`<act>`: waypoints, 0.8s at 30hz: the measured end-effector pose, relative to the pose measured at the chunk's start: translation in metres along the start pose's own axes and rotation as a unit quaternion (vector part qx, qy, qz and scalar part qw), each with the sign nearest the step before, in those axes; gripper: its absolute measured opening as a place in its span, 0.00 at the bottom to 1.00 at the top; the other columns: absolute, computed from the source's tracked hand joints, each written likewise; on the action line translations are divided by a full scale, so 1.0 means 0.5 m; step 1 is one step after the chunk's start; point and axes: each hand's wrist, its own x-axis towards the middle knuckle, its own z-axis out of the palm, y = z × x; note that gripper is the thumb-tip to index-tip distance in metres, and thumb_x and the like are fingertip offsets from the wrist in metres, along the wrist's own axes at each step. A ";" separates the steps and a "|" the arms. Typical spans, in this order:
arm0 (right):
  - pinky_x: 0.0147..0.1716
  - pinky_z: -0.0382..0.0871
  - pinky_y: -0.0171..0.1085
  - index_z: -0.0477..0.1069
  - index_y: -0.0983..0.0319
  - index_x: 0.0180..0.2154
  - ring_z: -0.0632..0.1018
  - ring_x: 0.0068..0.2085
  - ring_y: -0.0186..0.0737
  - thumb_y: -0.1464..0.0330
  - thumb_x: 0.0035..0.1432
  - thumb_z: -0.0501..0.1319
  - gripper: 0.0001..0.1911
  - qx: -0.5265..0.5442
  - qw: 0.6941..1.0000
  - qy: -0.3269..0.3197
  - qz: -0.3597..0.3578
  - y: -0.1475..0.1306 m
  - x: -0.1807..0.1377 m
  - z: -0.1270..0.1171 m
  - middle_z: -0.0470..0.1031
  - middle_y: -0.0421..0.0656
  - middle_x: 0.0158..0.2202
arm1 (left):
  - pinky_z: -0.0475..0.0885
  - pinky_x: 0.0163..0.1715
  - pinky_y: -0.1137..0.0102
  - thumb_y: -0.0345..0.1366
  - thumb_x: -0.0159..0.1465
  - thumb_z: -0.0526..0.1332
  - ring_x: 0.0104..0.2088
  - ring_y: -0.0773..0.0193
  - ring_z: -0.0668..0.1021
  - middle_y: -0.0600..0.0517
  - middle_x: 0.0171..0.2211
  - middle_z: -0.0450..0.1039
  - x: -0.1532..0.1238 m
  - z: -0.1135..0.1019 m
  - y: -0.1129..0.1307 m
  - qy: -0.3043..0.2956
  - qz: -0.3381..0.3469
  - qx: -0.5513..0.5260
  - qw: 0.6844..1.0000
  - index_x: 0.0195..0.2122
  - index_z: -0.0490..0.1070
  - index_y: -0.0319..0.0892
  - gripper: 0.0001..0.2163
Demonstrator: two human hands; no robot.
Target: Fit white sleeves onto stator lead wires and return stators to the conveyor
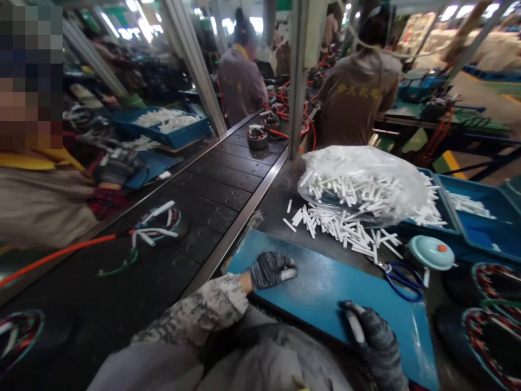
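Note:
My left hand (271, 269), in a dark knit glove, rests on the near left part of a blue mat (325, 288) with its fingers curled round a short white tube (288, 274). At the mat's near edge my gloved right hand (372, 339) is closed on another white tube (355, 325). A heap of loose white tubes (345, 228) lies just beyond the mat. Behind the heap stands a clear plastic bag (362, 182) full of the same tubes.
A black conveyor belt (211, 190) runs along my left carrying wound stators with white sleeved leads (157, 225). Blue-handled scissors (402, 279) and a teal lid (431, 252) lie at right, beside blue bins (480, 222) and stators (494, 331). Other workers stand beyond and at left.

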 end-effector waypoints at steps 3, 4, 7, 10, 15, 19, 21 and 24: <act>0.42 0.83 0.45 0.81 0.51 0.50 0.86 0.41 0.51 0.64 0.69 0.57 0.15 0.001 0.999 -0.048 -0.002 0.013 -0.012 -0.009 0.86 0.44 0.44 | 0.73 0.50 0.72 0.45 0.71 0.60 0.47 0.60 0.84 0.50 0.45 0.84 0.001 -0.001 0.004 -0.002 0.011 0.006 1.000 0.48 0.81 0.45 0.14; 0.43 0.83 0.48 0.80 0.51 0.52 0.86 0.42 0.53 0.64 0.68 0.57 0.16 0.001 0.998 -0.055 0.007 0.019 -0.017 -0.010 0.85 0.44 0.45 | 0.73 0.49 0.72 0.45 0.71 0.61 0.47 0.60 0.84 0.50 0.45 0.84 0.002 -0.002 0.006 -0.003 0.010 0.008 1.000 0.48 0.81 0.45 0.14; 0.41 0.83 0.54 0.74 0.46 0.59 0.85 0.41 0.59 0.65 0.67 0.57 0.21 -0.003 0.998 -0.047 0.032 0.034 -0.029 -0.003 0.85 0.46 0.44 | 0.73 0.47 0.72 0.46 0.70 0.61 0.47 0.60 0.84 0.51 0.45 0.84 0.005 -0.004 0.013 -0.015 -0.004 0.020 1.000 0.49 0.81 0.47 0.14; 0.35 0.84 0.56 0.65 0.39 0.65 0.85 0.39 0.62 0.64 0.67 0.57 0.27 0.004 0.999 -0.038 0.031 0.040 -0.032 0.007 0.85 0.46 0.41 | 0.73 0.45 0.73 0.47 0.70 0.61 0.46 0.61 0.84 0.53 0.43 0.84 0.004 -0.005 0.018 -0.024 -0.013 0.023 0.999 0.49 0.81 0.48 0.14; 0.37 0.85 0.51 0.61 0.36 0.67 0.86 0.38 0.57 0.68 0.67 0.56 0.31 -0.004 1.000 -0.024 -0.001 0.024 -0.014 0.002 0.85 0.41 0.42 | 0.73 0.48 0.72 0.46 0.71 0.60 0.46 0.61 0.83 0.51 0.45 0.84 -0.004 -0.001 0.017 -0.007 0.001 0.016 1.000 0.49 0.80 0.46 0.14; 0.37 0.85 0.42 0.78 0.46 0.52 0.87 0.39 0.51 0.68 0.67 0.56 0.19 -0.040 0.998 -0.024 -0.044 0.003 0.005 -0.006 0.86 0.40 0.41 | 0.73 0.47 0.71 0.46 0.71 0.58 0.45 0.61 0.84 0.51 0.44 0.84 -0.006 0.004 0.004 0.008 0.006 0.024 1.000 0.48 0.81 0.46 0.15; 0.37 0.84 0.39 0.82 0.51 0.46 0.87 0.38 0.47 0.67 0.69 0.55 0.16 -0.069 0.996 -0.006 -0.054 -0.002 0.011 -0.002 0.86 0.42 0.40 | 0.73 0.47 0.71 0.46 0.70 0.59 0.44 0.61 0.84 0.52 0.43 0.84 -0.005 0.005 -0.001 0.012 0.006 0.024 1.000 0.47 0.81 0.46 0.14; 0.37 0.82 0.34 0.82 0.56 0.45 0.86 0.36 0.42 0.64 0.71 0.56 0.15 -0.086 0.993 0.038 -0.067 0.001 0.012 0.013 0.86 0.44 0.38 | 0.74 0.47 0.71 0.46 0.69 0.60 0.44 0.60 0.84 0.52 0.42 0.84 -0.004 0.007 -0.002 0.026 0.008 0.022 0.999 0.46 0.81 0.46 0.14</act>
